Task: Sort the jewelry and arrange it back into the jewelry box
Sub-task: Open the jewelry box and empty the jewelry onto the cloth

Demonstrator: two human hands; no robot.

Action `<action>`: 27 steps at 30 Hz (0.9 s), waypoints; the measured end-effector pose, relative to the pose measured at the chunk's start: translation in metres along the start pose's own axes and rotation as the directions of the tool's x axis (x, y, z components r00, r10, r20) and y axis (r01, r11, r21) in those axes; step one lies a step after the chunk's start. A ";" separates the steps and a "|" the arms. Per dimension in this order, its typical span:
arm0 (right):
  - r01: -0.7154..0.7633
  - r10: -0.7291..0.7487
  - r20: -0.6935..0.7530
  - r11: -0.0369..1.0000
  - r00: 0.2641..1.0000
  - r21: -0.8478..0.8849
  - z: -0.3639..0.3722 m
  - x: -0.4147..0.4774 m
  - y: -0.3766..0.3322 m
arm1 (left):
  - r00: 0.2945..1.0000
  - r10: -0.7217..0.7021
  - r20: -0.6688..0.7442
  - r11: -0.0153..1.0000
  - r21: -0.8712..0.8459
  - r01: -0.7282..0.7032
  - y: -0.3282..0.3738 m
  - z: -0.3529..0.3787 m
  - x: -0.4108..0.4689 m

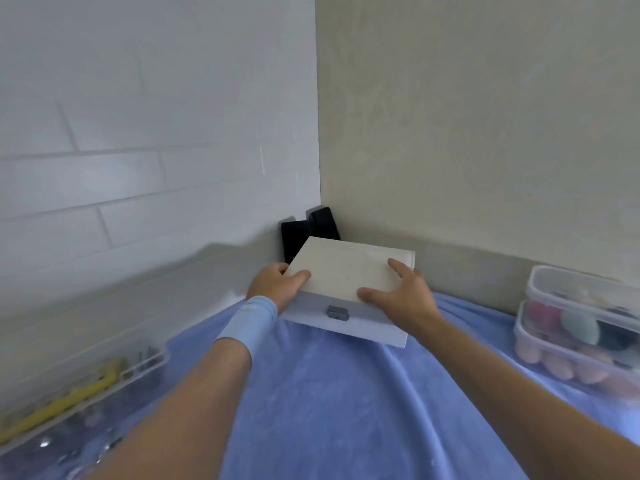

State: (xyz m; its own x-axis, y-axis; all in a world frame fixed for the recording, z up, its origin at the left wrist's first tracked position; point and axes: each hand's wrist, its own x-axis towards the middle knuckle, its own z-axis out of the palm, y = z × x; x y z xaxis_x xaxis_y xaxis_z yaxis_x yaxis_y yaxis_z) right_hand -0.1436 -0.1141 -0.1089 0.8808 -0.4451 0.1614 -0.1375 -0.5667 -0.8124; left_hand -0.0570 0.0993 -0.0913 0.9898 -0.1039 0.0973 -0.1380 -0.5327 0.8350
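A person's two hands hold a closed white jewelry box point(349, 268) over a table draped in a blue cloth point(346, 393), close to the corner where a white brick-pattern wall point(138, 133) meets a beige wall point(485, 116). The left hand point(277, 285), with a pale blue wristband point(249, 320) just behind it, grips the box's left side. Its thumb lies on the lid and its fingers curl round the edge out of sight. The right hand point(401, 292) rests on the lid's right front corner with thumb and forefinger spread flat; its other fingers fall over the right side and cannot be seen. The box sits between the hands, lid shut, and its grey metal clasp point(337, 312) faces the camera between the two wrists. Whether its underside touches the cloth cannot be told.

Two black objects point(294, 237) stand upright in the corner just behind the box. At right, two stacked clear plastic containers point(581, 306) hold rounded pieces in pink, teal and peach tones. At lower left, blurred, is a clear compartment tray point(86, 386) with a yellow item and small dark pieces lying in it.
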 end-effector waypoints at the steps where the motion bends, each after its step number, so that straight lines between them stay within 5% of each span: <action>1: 0.018 -0.017 0.056 1.000 0.998 -0.010 0.003 -0.002 -0.006 | 1.000 -0.009 -0.016 1.000 -0.005 0.009 -0.005 -0.010 -0.006; 9: 0.117 -0.117 0.373 0.993 0.920 0.024 0.031 0.017 -0.014 | 0.999 -0.048 0.002 0.998 0.036 0.048 -0.049 -0.051 -0.013; 16: 0.139 -0.173 0.345 0.983 0.923 0.122 0.046 0.050 0.001 | 0.998 -0.040 0.050 0.997 -0.066 0.043 -0.079 -0.049 0.006; 22: 0.139 -0.178 0.315 0.980 0.932 0.142 0.050 0.052 0.014 | 0.985 0.030 0.171 0.996 0.083 -0.045 -0.078 -0.051 0.028; 24: 0.159 -0.180 0.327 0.983 0.928 0.092 0.052 0.051 0.014 | 0.983 0.028 0.179 0.958 0.276 -0.077 -0.073 -0.051 0.034; 27: 0.331 -0.276 0.225 0.906 0.935 -0.264 0.054 0.046 0.005 | 0.978 0.029 0.207 0.911 0.396 -0.111 -0.068 -0.041 0.034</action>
State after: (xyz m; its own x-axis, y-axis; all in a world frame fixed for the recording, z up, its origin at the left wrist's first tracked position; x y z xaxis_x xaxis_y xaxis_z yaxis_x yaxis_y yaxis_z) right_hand -0.0798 -0.1000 -0.1359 0.9630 -0.1039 0.2488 0.0472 -0.8436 -0.5349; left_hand -0.0123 0.1665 -0.1222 0.9568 -0.2907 0.0071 -0.2492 -0.8069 0.5355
